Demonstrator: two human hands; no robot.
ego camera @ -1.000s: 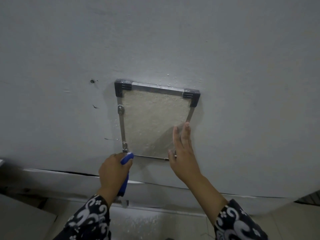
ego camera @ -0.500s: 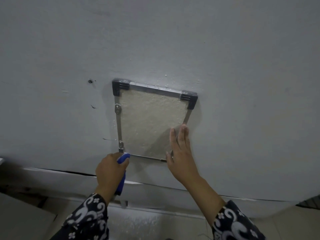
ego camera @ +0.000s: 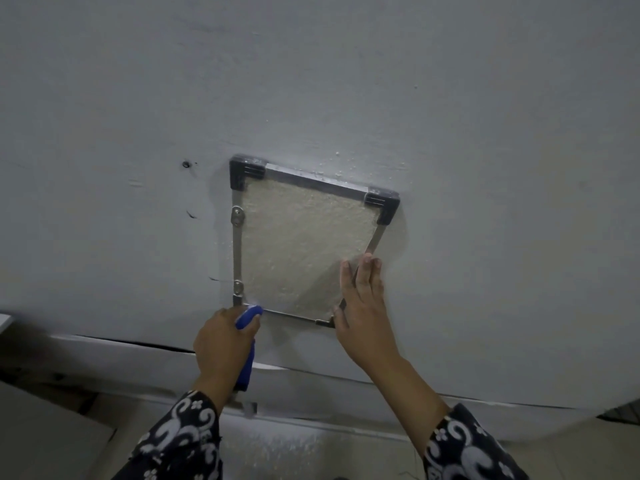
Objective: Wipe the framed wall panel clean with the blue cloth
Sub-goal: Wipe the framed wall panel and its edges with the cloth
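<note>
Risk noted at lower frame rail. Framed wall panel (ego camera: 298, 251) hangs on grey wall (ego camera: 450, 116), frame skewed, upper right corner lower than upper left. Left hand (ego camera: 221, 344) fisted around blue cloth (ego camera: 248, 317), cloth tip touching lower left corner of frame. Right hand (ego camera: 363, 306) open, fingers flat against lower right edge, bracing. Likely failures: hard rubbing could shift the frame further on its two left brackets (ego camera: 238, 216); bunched cloth may skip the rough textured centre; white specks could smear onto wall.
</note>
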